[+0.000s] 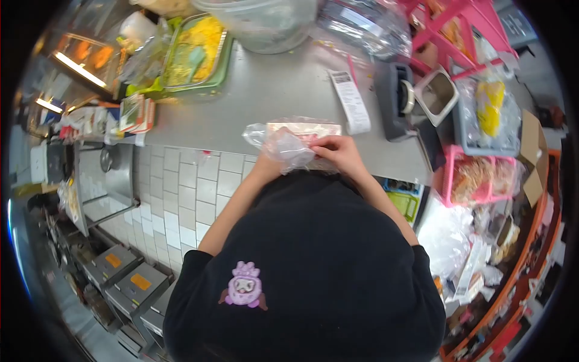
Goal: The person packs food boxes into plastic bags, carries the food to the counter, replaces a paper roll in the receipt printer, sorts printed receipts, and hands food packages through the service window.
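Close to my body at the counter's front edge, a flat printed rectangular item, pale with pinkish marks, lies under crumpled clear plastic. Whether it is a box or a packet I cannot make out. My right hand is bare, its thumb and fingers pinched together on the plastic's right side. The plastic covers my left hand at the item's left side and hides its fingers; it may be a glove or a bag. A loose flap of plastic sticks out to the left.
On the steel counter lie a printed receipt and a dark device beside a metal container. A tray of yellow food stands back left, a large clear tub behind. Pink baskets are at right.
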`<state>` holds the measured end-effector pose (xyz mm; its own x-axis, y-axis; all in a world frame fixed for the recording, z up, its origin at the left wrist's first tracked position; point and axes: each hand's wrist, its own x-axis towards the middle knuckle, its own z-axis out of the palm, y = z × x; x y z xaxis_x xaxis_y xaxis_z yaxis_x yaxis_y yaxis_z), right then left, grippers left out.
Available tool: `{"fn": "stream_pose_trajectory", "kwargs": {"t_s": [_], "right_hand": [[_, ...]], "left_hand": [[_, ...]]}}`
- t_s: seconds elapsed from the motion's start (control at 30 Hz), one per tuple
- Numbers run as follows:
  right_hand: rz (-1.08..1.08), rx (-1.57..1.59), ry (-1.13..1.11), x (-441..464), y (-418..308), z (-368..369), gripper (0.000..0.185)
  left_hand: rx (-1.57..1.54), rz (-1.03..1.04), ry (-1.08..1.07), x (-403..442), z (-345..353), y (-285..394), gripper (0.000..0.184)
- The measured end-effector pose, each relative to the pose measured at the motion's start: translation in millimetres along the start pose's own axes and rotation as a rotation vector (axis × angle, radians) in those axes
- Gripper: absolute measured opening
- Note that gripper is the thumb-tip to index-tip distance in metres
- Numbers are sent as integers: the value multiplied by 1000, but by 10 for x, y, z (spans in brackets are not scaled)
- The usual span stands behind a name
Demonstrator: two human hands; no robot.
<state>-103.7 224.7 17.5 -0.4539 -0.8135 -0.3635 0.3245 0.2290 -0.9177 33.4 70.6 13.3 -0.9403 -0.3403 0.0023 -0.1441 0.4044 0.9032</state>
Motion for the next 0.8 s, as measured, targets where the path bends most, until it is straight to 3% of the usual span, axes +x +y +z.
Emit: {"fn": "stream_pose_trajectory", "kwargs": {"t_s": [0.13, 0.27, 0.4, 0.63, 0.7, 0.77, 0.8], "right_hand": [[-53, -32, 1, 8, 87, 36, 13], [-48, 35, 74, -30, 82, 96, 12], [-147, -27, 134, -33, 205, 140, 11], [-79, -117, 144, -33, 69, 134, 6], [-537, -759, 91, -89, -140, 154, 10], [-569, -789, 68, -82, -137, 138, 14], [-602, -818, 49, -78, -134, 129, 18]], "left_hand": [[-194, -148, 60, -109, 175, -437, 35], [-234, -181, 100, -88, 159, -342, 34], [-145, -119, 72, -68, 45, 33, 29], [-34, 15, 89, -76, 82, -40, 26], [-20, 11, 101, -88, 99, -46, 26], [-6, 6, 111, -76, 113, -57, 26], [109, 176, 131, -41, 115, -68, 26]]}}
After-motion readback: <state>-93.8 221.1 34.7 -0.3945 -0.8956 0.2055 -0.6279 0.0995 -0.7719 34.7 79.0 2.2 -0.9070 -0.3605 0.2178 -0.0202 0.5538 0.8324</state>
